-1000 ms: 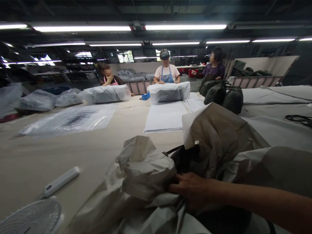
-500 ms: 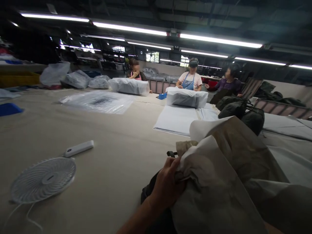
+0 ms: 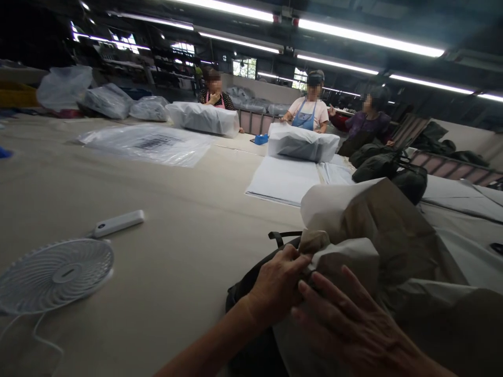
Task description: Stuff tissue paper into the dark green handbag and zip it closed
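The left hand (image 3: 275,285) has its fingers pinched on crumpled packing paper (image 3: 353,251) over the dark bag (image 3: 245,285) on the table (image 3: 176,235), while the right hand (image 3: 346,324) rests flat, fingers spread, on this light, soft, tear-prone paper, probably best gripped at bunched folds.

Crumpled matt paper (image 3: 377,230) covers a dark cloth bag (image 3: 251,283); the table (image 3: 176,220) looks smooth and matt.

I'm looking into a factory packing floor. A huge cloth-covered work table (image 3: 176,220) fills my view, with long fluorescent tube lights (image 3: 369,44) overhead on a dark industrial ceiling. At twelve o'clock three workers in aprons (image 3: 304,118) sit behind wrapped bundles (image 3: 302,142). Bagged goods (image 3: 106,100) pile up at ten o'clock, and dark finished bags (image 3: 387,167) sit at one o'clock.
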The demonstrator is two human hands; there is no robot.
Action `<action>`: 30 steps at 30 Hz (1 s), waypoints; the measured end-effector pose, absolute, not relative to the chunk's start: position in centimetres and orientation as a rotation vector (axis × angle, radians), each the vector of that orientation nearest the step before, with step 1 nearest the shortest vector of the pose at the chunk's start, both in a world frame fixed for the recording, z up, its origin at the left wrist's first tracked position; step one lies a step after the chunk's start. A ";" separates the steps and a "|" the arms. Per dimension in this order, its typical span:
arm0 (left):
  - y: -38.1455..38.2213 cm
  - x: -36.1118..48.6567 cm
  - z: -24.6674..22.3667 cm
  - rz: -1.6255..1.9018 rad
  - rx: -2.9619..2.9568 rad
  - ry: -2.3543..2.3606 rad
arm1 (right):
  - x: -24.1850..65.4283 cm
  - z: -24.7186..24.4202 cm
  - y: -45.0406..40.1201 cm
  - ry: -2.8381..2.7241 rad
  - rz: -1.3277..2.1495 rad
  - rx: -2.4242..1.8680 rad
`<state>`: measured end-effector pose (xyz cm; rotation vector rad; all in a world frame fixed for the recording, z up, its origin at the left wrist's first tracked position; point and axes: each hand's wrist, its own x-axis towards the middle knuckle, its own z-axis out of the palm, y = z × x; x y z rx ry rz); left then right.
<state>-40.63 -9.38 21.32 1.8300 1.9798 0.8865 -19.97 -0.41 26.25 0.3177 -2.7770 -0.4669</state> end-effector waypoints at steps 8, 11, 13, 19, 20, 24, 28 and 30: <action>-8.8 -41.0 21.4 0.542 1.996 2.030 | -21.3 22.9 4.3 -2.823 -0.477 0.258; -8.4 -40.7 21.2 0.457 2.054 2.002 | -22.3 22.4 4.6 -2.827 -0.373 0.180; -8.4 -41.1 21.2 0.400 2.037 1.969 | -22.5 21.0 4.6 -2.908 -0.242 0.141; -8.8 -43.9 21.3 1.041 1.580 1.732 | -20.7 17.2 4.2 -2.878 -0.222 -0.036; -8.6 -44.1 21.2 1.121 1.559 1.842 | -20.4 17.2 4.2 -2.854 -0.209 -0.033; -7.1 -44.3 20.8 0.888 1.817 2.135 | -20.0 18.7 4.0 -2.805 -0.138 0.080; -5.3 -44.5 20.8 0.546 1.905 2.189 | -20.6 19.7 4.4 -2.795 -0.142 0.195; -4.7 -44.4 20.9 0.514 1.944 2.148 | -21.7 19.5 4.6 -2.800 -0.122 0.227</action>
